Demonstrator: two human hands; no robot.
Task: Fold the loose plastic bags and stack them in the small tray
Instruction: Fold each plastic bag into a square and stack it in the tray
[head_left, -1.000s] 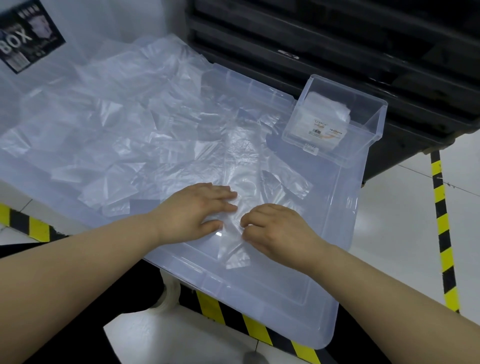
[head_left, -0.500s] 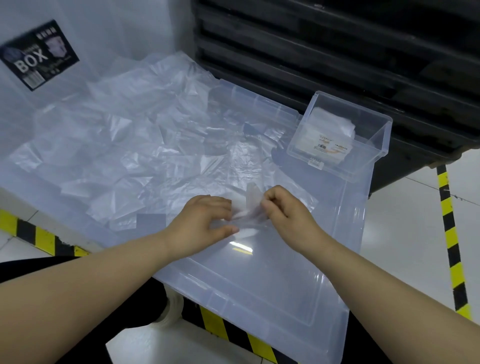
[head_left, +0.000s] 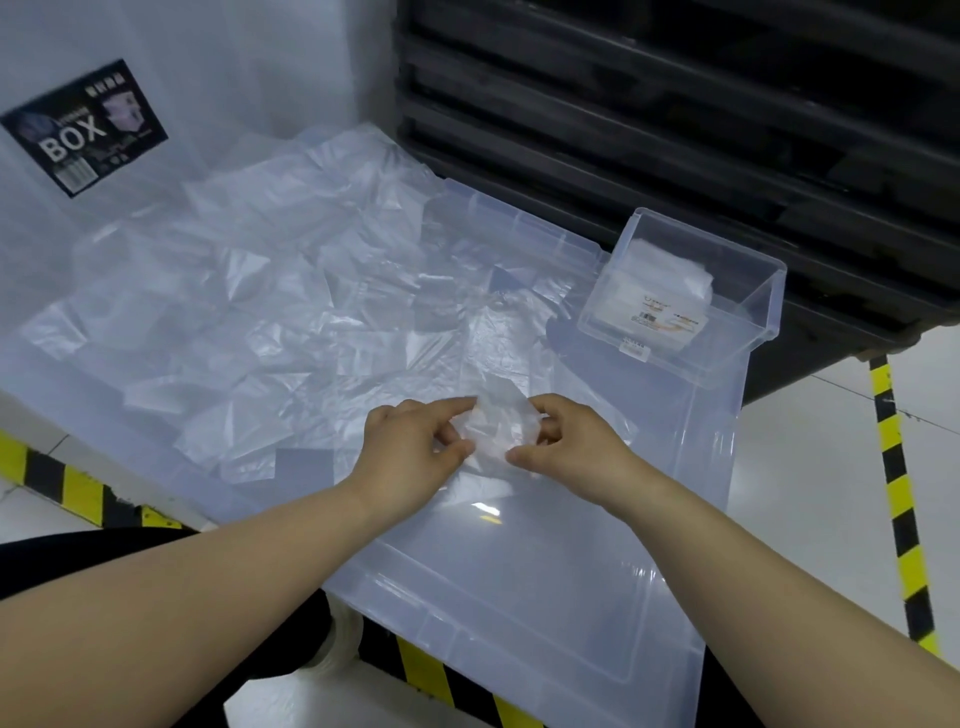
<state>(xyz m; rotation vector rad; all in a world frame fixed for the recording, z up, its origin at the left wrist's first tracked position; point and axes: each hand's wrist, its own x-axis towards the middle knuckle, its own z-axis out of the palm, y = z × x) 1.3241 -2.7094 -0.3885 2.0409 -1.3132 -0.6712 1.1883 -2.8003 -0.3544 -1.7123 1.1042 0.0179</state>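
Thin clear bag (head_left: 497, 422), folded into a small crinkled wad, pinched from both sides: left hand (head_left: 410, 452) with thumb and fingers curled on its left edge, right hand (head_left: 576, 447) likewise on its right edge. Held over a large flat lid (head_left: 545, 597) of smooth, glossy translucent plastic with ribbed rims. Left of the hands, loose bags (head_left: 260, 312) spread in a wrinkled, filmy heap across the lid. Small tray (head_left: 770, 306) at the lid's far right corner: rigid, clear, box-shaped, with a flat stack of folded bags (head_left: 660, 288) inside. Black-and-yellow striped tape (head_left: 898, 493) on pale floor; dark slatted rack (head_left: 675, 130) behind.
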